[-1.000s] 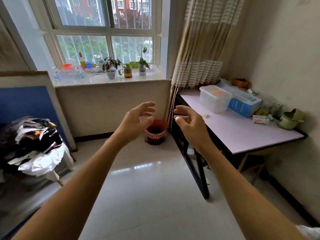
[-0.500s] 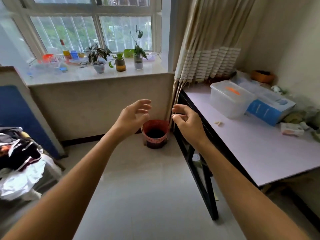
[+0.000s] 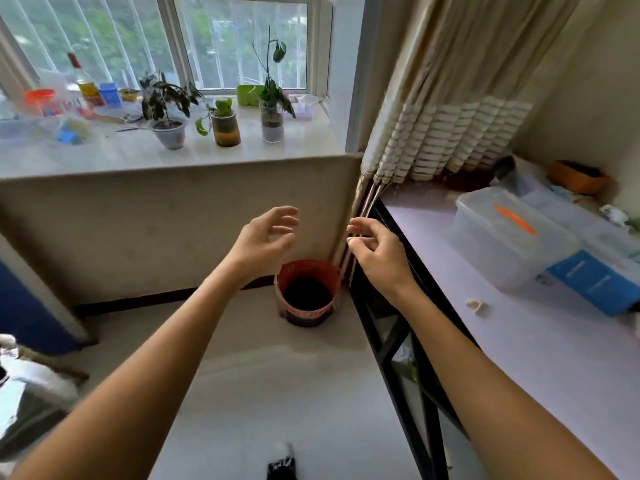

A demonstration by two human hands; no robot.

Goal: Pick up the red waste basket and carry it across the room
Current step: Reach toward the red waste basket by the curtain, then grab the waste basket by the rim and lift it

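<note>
We have moved closer: the red waste basket (image 3: 307,292) now sits larger on the floor beside the worktop (image 3: 540,344), below our left hand (image 3: 263,242) and right hand (image 3: 379,258), fingers spread, empty.

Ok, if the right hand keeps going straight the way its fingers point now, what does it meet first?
Probably the left hand: the right hand has its fingers pointing toward it, above the red waste basket. Depth is unclear, so it may pass and reach the wall under the windowsill.

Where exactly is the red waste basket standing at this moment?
In the head view, the red waste basket stands on the floor in the corner, below the windowsill wall and just left of the black table frame, beyond both open hands.
</note>
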